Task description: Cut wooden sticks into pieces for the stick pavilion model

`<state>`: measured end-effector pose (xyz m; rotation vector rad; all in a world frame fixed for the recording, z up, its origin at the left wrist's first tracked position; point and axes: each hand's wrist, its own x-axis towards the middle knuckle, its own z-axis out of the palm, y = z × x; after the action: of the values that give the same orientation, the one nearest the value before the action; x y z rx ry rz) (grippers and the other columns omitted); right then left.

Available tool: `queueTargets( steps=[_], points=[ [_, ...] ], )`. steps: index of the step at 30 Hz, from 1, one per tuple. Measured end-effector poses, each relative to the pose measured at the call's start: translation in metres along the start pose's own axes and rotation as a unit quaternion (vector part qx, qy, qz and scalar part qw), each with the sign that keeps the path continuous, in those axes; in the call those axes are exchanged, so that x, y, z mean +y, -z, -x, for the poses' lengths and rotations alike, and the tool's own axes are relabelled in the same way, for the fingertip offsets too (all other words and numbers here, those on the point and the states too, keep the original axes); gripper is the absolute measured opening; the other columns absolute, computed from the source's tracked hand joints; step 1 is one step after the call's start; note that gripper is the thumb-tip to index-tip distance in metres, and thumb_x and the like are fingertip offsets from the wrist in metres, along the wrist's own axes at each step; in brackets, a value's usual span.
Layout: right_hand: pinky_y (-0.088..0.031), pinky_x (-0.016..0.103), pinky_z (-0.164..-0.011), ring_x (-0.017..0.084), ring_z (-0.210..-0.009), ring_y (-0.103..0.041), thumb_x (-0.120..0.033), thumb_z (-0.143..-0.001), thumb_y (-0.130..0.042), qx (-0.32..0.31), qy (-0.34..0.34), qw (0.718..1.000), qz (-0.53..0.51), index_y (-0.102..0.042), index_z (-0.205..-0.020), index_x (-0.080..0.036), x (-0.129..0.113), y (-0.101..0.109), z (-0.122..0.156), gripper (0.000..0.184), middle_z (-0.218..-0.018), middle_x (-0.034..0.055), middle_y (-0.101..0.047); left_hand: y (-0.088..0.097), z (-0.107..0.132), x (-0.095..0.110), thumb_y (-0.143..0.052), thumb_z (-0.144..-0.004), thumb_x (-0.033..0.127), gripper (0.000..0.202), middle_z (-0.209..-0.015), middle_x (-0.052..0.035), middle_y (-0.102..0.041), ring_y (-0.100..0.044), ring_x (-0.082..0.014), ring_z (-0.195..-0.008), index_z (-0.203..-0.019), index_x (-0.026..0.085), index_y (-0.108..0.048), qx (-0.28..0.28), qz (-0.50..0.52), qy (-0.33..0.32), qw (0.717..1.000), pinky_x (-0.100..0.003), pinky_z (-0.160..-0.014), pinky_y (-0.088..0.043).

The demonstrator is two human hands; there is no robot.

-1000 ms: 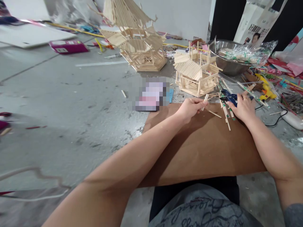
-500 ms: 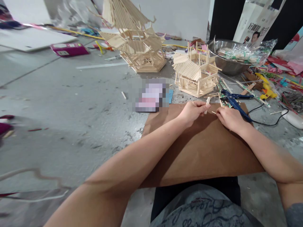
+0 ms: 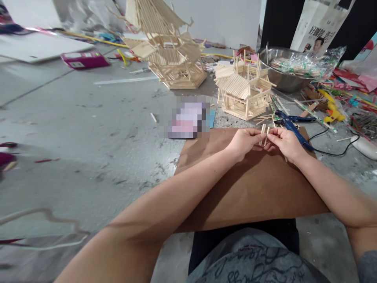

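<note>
left hand (image 3: 244, 142) pinching short sticks (image 3: 263, 133) | right hand (image 3: 285, 144) pinching them too | sticks near-upright, tops tilted away | above brown board (image 3: 250, 188)

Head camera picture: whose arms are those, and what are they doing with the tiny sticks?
There is no machine here. The camera sits on a person's head and looks down, so the two arms are that person's own. The left hand and the right hand meet over a brown board and pinch short wooden sticks between their fingertips. Behind the board, on the grey floor, stand a small stick house and a taller stick tower. To the right lie a blue-handled tool, a yellow glue gun and a metal bowl holding clear packets.
</note>
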<state>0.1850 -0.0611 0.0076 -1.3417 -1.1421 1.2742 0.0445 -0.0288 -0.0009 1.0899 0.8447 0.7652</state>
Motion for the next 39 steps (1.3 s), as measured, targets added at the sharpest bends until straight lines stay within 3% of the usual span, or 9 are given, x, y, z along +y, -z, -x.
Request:
queueTargets(
  steps=[12, 17, 23, 27, 31, 33, 35, 39],
  points=[
    [-0.049, 0.019, -0.046, 0.010, -0.050, -0.061, -0.032, -0.063, -0.070, 0.003, -0.023, 1.000, -0.015, -0.056, -0.076, -0.016, 0.002, 0.004, -0.002, 0.025, -0.057, -0.0015, -0.063, -0.005, -0.001, 0.001, -0.067, -0.067, 0.025, 0.015, -0.059, 0.0000, -0.062, -0.056, -0.0072, -0.053, -0.071, 0.011, -0.067, 0.025, -0.046, 0.012, 0.999, -0.020, -0.051, -0.050],
    [-0.046, 0.021, -0.045, 0.010, -0.048, -0.058, -0.038, -0.066, -0.064, -0.016, 0.005, 0.999, 0.047, -0.058, -0.076, -0.017, 0.001, 0.005, 0.000, 0.024, -0.056, -0.0015, -0.061, -0.005, 0.001, 0.003, -0.065, -0.069, 0.025, 0.015, -0.057, -0.0001, -0.061, -0.056, -0.0075, -0.053, -0.065, 0.011, -0.064, 0.012, -0.084, 0.008, 0.996, -0.020, -0.051, -0.050],
    [-0.037, 0.021, -0.039, 0.006, -0.038, -0.045, -0.033, -0.072, -0.057, 0.101, 0.122, 0.977, 0.141, -0.055, -0.071, -0.018, -0.019, 0.029, -0.012, 0.015, -0.056, -0.0027, -0.056, -0.001, 0.000, 0.005, -0.058, -0.075, 0.016, 0.009, -0.060, -0.0010, -0.061, -0.059, -0.0086, -0.054, -0.068, 0.011, -0.058, 0.038, -0.082, 0.007, 0.996, -0.020, -0.050, -0.048],
    [-0.040, 0.026, -0.047, 0.009, -0.043, -0.047, -0.032, -0.075, -0.053, 0.196, 0.165, 0.913, 0.316, -0.057, -0.071, -0.017, -0.037, 0.064, -0.044, 0.016, -0.061, 0.0015, -0.060, 0.005, -0.005, 0.007, -0.053, -0.078, 0.014, 0.011, -0.060, -0.0002, -0.061, -0.058, -0.0079, -0.053, -0.067, 0.012, -0.054, 0.069, -0.071, -0.015, 0.995, -0.018, -0.049, -0.046],
    [-0.044, 0.035, -0.065, 0.021, -0.070, -0.059, -0.030, -0.074, -0.056, 0.244, 0.160, 0.800, 0.524, -0.062, -0.076, -0.015, -0.042, 0.077, -0.074, 0.016, -0.073, 0.0086, -0.065, 0.009, -0.008, 0.008, -0.052, -0.079, 0.014, 0.012, -0.061, 0.0000, -0.061, -0.059, -0.0077, -0.053, -0.068, 0.012, -0.054, 0.079, -0.065, -0.019, 0.995, -0.019, -0.050, -0.046],
    [-0.043, 0.036, -0.070, 0.023, -0.079, -0.059, -0.028, -0.075, -0.053, 0.219, 0.177, 0.756, 0.591, -0.064, -0.083, -0.016, -0.041, 0.069, -0.081, 0.018, -0.084, 0.0105, -0.067, 0.010, -0.008, 0.009, -0.051, -0.079, 0.014, 0.013, -0.061, 0.0000, -0.061, -0.059, -0.0081, -0.054, -0.067, 0.012, -0.053, 0.082, -0.062, -0.019, 0.994, -0.019, -0.051, -0.046],
    [-0.042, 0.035, -0.070, 0.023, -0.084, -0.059, -0.024, -0.078, -0.049, 0.153, 0.203, 0.724, 0.641, -0.065, -0.087, -0.018, -0.039, 0.054, -0.083, 0.020, -0.092, 0.0103, -0.067, 0.012, -0.010, 0.008, -0.051, -0.079, 0.015, 0.013, -0.061, -0.0002, -0.061, -0.059, -0.0086, -0.054, -0.067, 0.013, -0.052, 0.085, -0.064, -0.020, 0.994, -0.019, -0.050, -0.046],
    [-0.038, 0.039, -0.076, 0.025, -0.084, -0.059, -0.017, -0.078, -0.045, 0.013, 0.216, 0.624, 0.751, -0.068, -0.082, -0.017, -0.034, 0.022, -0.086, 0.024, -0.084, 0.0108, -0.068, 0.015, -0.013, 0.006, -0.051, -0.080, 0.017, 0.011, -0.062, -0.0002, -0.060, -0.059, -0.0090, -0.055, -0.069, 0.013, -0.053, 0.092, -0.070, -0.033, 0.993, -0.019, -0.050, -0.046]
  ],
)
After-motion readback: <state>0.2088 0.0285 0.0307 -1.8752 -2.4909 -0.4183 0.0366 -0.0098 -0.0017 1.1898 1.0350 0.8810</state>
